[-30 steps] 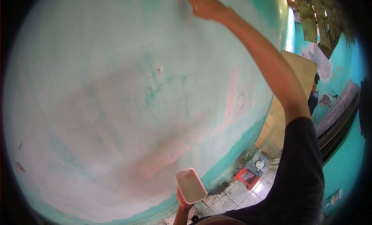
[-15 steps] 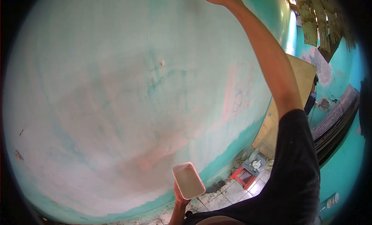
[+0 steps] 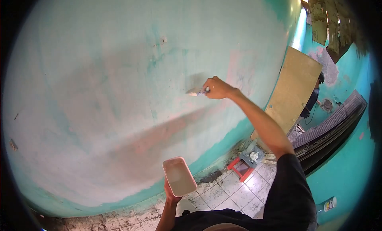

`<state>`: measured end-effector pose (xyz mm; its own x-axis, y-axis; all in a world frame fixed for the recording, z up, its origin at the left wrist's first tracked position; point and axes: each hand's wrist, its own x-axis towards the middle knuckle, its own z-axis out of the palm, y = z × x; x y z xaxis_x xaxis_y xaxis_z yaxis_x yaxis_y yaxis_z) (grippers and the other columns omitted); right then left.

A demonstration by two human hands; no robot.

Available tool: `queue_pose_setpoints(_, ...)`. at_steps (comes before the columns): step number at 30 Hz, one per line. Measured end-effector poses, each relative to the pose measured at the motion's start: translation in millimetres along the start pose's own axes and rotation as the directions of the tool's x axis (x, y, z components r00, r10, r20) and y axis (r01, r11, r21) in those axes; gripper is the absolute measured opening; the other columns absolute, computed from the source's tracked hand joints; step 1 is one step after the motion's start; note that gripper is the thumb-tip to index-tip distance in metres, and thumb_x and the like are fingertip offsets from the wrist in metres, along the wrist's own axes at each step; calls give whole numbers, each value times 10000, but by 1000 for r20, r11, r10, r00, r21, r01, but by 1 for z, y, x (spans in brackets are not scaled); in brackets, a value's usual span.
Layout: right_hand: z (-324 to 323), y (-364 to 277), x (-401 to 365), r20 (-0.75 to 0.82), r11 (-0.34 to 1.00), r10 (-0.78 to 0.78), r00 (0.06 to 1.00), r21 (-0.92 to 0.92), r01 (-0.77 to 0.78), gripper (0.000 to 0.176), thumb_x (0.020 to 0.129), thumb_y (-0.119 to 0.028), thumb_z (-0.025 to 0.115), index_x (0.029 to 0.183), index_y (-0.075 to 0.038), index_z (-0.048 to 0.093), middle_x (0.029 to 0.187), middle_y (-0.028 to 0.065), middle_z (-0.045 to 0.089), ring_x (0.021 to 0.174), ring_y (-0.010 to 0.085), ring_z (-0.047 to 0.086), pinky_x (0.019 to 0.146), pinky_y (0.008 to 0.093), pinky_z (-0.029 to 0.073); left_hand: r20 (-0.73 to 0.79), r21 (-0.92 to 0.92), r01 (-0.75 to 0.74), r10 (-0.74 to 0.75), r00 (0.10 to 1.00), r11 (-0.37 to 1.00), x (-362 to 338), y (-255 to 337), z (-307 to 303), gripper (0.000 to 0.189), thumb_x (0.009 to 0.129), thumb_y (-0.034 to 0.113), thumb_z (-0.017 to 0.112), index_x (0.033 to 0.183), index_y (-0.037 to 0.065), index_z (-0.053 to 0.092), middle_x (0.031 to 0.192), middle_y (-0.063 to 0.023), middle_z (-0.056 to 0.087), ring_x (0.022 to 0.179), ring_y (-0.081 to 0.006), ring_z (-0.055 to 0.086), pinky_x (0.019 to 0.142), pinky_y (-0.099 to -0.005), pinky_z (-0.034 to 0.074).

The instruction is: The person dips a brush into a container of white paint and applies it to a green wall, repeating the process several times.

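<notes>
My right hand [image 3: 218, 89] is closed round the handle of a paintbrush [image 3: 195, 92], held out in front of the wall. The bristles point left, close to the painted surface. The wall [image 3: 119, 123] carries a streaky whitish coat over turquoise, with pinkish patches. Low in front of me, my left hand [image 3: 170, 192] grips a pinkish rectangular tub [image 3: 173, 162] from its lower left side. Pale liquid lies inside the tilted tub. Most of the left fingers are hidden behind it.
A red stool [image 3: 242, 169] with a grey bag on top stands on the dirty tiled floor [image 3: 215, 196]. A wooden board [image 3: 292, 83] leans at the right, beside stacked dark corrugated sheets [image 3: 334, 129]. Behind the board, a person [image 3: 312, 101] is partly visible. A white can [image 3: 330, 204] is lower right.
My right hand has come down from the top edge to mid-wall, bringing the paintbrush into view. The tub now appears slightly farther left and higher as the view has shifted.
</notes>
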<state>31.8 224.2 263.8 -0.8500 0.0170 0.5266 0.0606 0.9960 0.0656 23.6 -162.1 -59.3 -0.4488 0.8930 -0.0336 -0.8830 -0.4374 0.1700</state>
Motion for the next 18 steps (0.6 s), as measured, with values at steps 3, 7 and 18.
queue_pose_setpoints(3, -96, 8, 43, -37, 997, 83, 996, 12, -83, 246, 797, -139, 689, 1016, -42, 742, 776, 154, 710, 690, 241, 672, 667, 369, 524, 43, -27, 39, -38, 998, 999, -2, -3, -7, 492, 1037, 479, 421, 1321, 98, 549, 1187, -86, 643, 1079, -275, 640, 938, -465, 537)
queue_pose_setpoints(7, -262, 18, 148, -457, 975, -52, 888, -217, -55, 275, 875, -287, 640, 1056, -106, 741, 821, 196, 699, 738, 362, 682, 670, 437, 531, -78, 70, 86, -80, 994, 994, -2, 6, 58, 432, 1044, 418, 413, 1324, 114, 538, 1162, -72, 642, 1037, -243, 657, 874, -426, 569)
queue_pose_setpoints(18, -116, -29, 127, -604, 981, 157, 781, 6, -193, 211, 880, -52, 608, 1088, -63, 642, 705, 204, 595, 583, 346, 583, 586, 403, 469, -32, 244, 212, -211, 977, 946, 15, 91, -3, 550, 1065, 445, 324, 1488, 104, 409, 1382, -98, 558, 1249, -278, 563, 1033, -467, 489)
